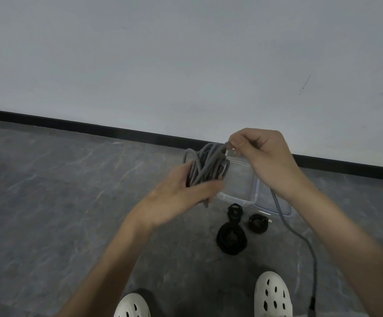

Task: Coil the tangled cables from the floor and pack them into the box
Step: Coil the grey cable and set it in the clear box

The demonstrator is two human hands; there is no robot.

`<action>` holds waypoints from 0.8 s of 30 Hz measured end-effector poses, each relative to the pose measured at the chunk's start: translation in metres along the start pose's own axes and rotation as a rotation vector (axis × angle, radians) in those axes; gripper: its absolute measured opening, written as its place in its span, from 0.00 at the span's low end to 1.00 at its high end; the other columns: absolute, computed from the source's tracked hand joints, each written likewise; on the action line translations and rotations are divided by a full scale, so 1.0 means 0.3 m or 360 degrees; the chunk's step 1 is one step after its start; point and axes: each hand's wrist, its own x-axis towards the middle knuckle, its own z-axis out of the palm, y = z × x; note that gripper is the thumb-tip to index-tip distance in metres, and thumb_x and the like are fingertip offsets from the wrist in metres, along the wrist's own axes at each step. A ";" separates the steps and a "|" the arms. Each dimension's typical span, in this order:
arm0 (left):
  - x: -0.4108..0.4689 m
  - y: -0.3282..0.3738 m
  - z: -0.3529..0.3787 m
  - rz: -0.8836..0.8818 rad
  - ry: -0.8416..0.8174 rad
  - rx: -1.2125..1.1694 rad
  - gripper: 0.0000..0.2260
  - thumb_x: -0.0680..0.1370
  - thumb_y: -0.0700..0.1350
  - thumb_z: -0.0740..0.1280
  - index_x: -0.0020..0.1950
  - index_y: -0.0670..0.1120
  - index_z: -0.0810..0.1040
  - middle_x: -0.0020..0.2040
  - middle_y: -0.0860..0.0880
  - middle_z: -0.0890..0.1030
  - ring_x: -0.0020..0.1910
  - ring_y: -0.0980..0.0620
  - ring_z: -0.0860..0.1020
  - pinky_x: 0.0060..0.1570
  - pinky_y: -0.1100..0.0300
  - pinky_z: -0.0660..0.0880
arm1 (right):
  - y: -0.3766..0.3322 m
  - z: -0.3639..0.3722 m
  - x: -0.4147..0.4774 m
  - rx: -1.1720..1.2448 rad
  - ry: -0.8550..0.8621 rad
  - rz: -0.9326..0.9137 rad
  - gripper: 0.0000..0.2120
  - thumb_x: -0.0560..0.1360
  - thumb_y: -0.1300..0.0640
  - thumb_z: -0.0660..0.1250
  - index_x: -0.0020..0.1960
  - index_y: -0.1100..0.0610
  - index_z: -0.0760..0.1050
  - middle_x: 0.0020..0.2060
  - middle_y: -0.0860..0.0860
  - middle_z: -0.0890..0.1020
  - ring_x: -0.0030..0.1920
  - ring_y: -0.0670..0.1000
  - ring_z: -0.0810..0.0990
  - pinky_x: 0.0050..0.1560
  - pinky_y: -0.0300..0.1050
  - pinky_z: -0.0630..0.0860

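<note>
- The grey braided cable (pixel 205 167) is hanging in mid-air at the centre of the frame, gathered into a loose bundle of loops in front of the box.
- The left hand (pixel 181 193) is holding the bundle from the lower left, its grip curling round the lower part of the loops with the thumb lying across them.
- The right hand (pixel 263 156) is pinching the top strand of the same cable between thumb and forefinger, its grip clenching on the cable just right of and above the loops.
- The cable's free tail (pixel 300 239) is dropping from under the right wrist and trailing towards the lower right, where its dark plug (pixel 312 304) is lying near the bottom edge.
- The clear plastic box (pixel 234 199) is sitting open on the floor behind the hands, partly hidden by them, with a clear lid (pixel 284 210) lying just beside it on the right.
- Three black cable coils (pixel 231 240) are lying on the floor just below the box in the frame: a small one nearest the box, the largest below it and a third to the right.
- Two white perforated clogs (pixel 273 296) are showing at the bottom edge.
- The grey marbled floor (pixel 48 202) is meeting a black skirting board (pixel 117 131) under a white wall (pixel 186 53).
</note>
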 end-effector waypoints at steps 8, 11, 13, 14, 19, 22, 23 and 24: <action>-0.010 0.001 -0.012 -0.0045 -0.0129 -0.0061 0.06 0.75 0.43 0.71 0.43 0.49 0.74 0.32 0.55 0.78 0.31 0.63 0.75 0.31 0.71 0.70 | 0.034 0.005 0.006 0.0148 -0.0031 0.0149 0.09 0.78 0.55 0.65 0.43 0.54 0.82 0.29 0.46 0.78 0.33 0.42 0.73 0.38 0.33 0.69; -0.013 0.010 -0.011 -0.0049 -0.0367 -0.0150 0.04 0.75 0.42 0.69 0.46 0.46 0.74 0.38 0.53 0.77 0.38 0.57 0.76 0.35 0.65 0.71 | 0.040 0.007 0.006 0.0182 -0.0014 0.0192 0.08 0.78 0.55 0.65 0.44 0.54 0.81 0.29 0.43 0.80 0.34 0.40 0.76 0.39 0.30 0.70; -0.013 0.011 -0.008 -0.0052 -0.0425 -0.0199 0.05 0.75 0.39 0.68 0.49 0.45 0.74 0.40 0.54 0.77 0.39 0.56 0.75 0.36 0.63 0.71 | 0.039 0.005 0.004 0.0194 0.0007 0.0228 0.07 0.78 0.53 0.65 0.43 0.52 0.80 0.33 0.45 0.82 0.37 0.40 0.78 0.41 0.32 0.71; -0.014 0.010 -0.008 -0.0052 -0.0421 -0.0219 0.07 0.74 0.37 0.68 0.50 0.46 0.74 0.40 0.56 0.77 0.39 0.56 0.75 0.37 0.62 0.71 | 0.038 0.004 0.002 0.0183 0.0010 0.0240 0.07 0.78 0.52 0.65 0.44 0.52 0.80 0.35 0.48 0.83 0.39 0.41 0.78 0.43 0.33 0.72; -0.012 -0.001 -0.010 0.0001 -0.0399 -0.0218 0.16 0.71 0.33 0.68 0.51 0.52 0.77 0.42 0.52 0.75 0.41 0.53 0.72 0.43 0.57 0.69 | 0.034 0.006 0.002 0.0148 -0.0050 0.0302 0.09 0.78 0.49 0.64 0.47 0.52 0.80 0.43 0.62 0.82 0.43 0.46 0.78 0.39 0.31 0.70; -0.014 -0.005 -0.011 0.0025 -0.0478 -0.0244 0.17 0.71 0.32 0.68 0.56 0.49 0.77 0.45 0.39 0.73 0.40 0.42 0.70 0.43 0.52 0.68 | 0.037 0.001 0.001 0.0205 -0.0039 0.0346 0.06 0.77 0.50 0.65 0.46 0.50 0.79 0.36 0.52 0.82 0.39 0.40 0.78 0.40 0.32 0.69; -0.015 -0.005 -0.011 0.0033 -0.0506 -0.0266 0.18 0.71 0.32 0.69 0.56 0.48 0.77 0.47 0.36 0.72 0.41 0.40 0.70 0.44 0.50 0.68 | 0.037 -0.002 0.001 0.0227 -0.0034 0.0355 0.05 0.77 0.49 0.66 0.46 0.50 0.78 0.36 0.50 0.82 0.38 0.40 0.77 0.41 0.34 0.68; -0.015 -0.008 -0.010 0.0045 -0.0520 -0.0285 0.17 0.71 0.32 0.69 0.57 0.48 0.77 0.48 0.35 0.73 0.43 0.40 0.71 0.46 0.49 0.69 | 0.036 -0.004 0.001 0.0255 -0.0029 0.0359 0.05 0.76 0.49 0.66 0.46 0.50 0.78 0.36 0.49 0.83 0.37 0.40 0.77 0.42 0.35 0.68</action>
